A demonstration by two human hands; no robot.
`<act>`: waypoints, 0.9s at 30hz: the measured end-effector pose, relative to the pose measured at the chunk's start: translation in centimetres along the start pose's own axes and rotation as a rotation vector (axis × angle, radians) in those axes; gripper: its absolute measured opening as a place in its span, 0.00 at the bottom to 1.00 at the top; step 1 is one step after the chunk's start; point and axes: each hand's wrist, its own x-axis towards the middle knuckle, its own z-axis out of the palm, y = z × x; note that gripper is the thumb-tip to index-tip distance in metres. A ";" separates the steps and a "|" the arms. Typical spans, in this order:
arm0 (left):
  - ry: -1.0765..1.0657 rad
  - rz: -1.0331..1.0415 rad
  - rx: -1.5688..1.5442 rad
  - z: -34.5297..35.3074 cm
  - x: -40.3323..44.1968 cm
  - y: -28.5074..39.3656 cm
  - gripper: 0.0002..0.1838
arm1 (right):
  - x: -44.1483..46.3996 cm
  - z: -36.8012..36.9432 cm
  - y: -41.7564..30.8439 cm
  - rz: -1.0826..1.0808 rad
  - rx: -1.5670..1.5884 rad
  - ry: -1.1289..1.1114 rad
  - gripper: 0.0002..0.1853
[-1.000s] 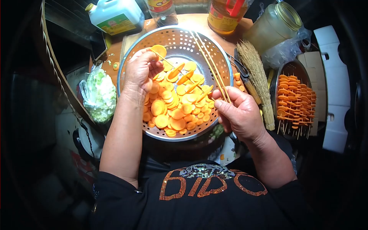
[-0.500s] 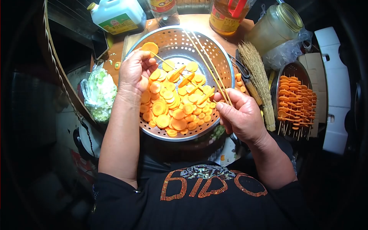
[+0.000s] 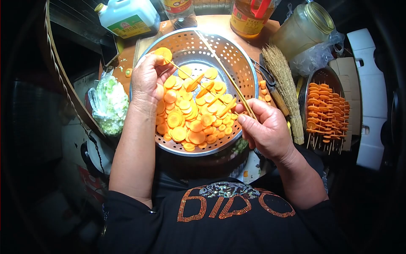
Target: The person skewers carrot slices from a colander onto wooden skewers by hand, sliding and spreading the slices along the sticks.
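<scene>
My left hand (image 3: 146, 82) is closed in a pinch on a round carrot slice (image 3: 163, 54) at the upper left end of a bamboo skewer. Several more carrot slices (image 3: 205, 89) sit spaced along that skewer, which slants down to my right hand (image 3: 267, 129). Closed around its lower end, my right hand also grips bare bamboo skewers (image 3: 223, 65) that point up and away. Both hands are over a perforated metal colander (image 3: 242, 63). Loose carrot slices (image 3: 182, 122) are heaped inside it, below the skewer.
To the right, a second bowl (image 3: 334, 78) holds finished-looking carrot skewers (image 3: 325, 110). A straw brush (image 3: 281, 80) lies between the bowls. Bagged chopped greens (image 3: 110, 103) are at left. A white jug (image 3: 129, 19), an oil bottle (image 3: 249, 21) and a jar (image 3: 304, 29) stand behind.
The bare skewers in my right hand have drawn closer together and their tips shifted slightly left. My left hand and the slice moved very little.
</scene>
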 end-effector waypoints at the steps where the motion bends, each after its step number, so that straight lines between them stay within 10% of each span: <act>1: 0.000 0.005 0.003 0.0 0.0 -0.1 0.10 | 0.0 0.0 0.0 -0.001 -0.006 0.002 0.06; 27: 0.025 -0.002 0.037 1.2 0.4 -1.8 0.12 | -0.6 0.2 0.8 -0.183 -0.302 0.066 0.09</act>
